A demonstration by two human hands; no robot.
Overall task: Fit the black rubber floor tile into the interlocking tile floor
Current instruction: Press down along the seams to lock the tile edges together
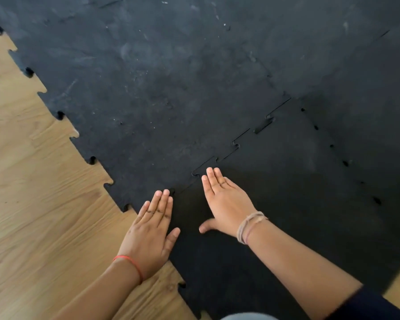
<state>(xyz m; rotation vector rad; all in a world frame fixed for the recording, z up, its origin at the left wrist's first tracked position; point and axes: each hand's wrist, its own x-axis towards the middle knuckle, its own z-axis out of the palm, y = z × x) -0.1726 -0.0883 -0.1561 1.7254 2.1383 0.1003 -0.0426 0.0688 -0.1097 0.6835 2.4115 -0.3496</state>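
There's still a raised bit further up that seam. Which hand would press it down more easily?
Probably the right hand. Its fingers already lie on the new tile along the seam, pointing toward the unseated tab. The left hand rests flat farther back, at the tile's corner by the wood floor.

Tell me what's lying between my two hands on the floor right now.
Nothing loose: in the head view, only bare surface of the darker black rubber floor tile shows between the left hand and right hand.
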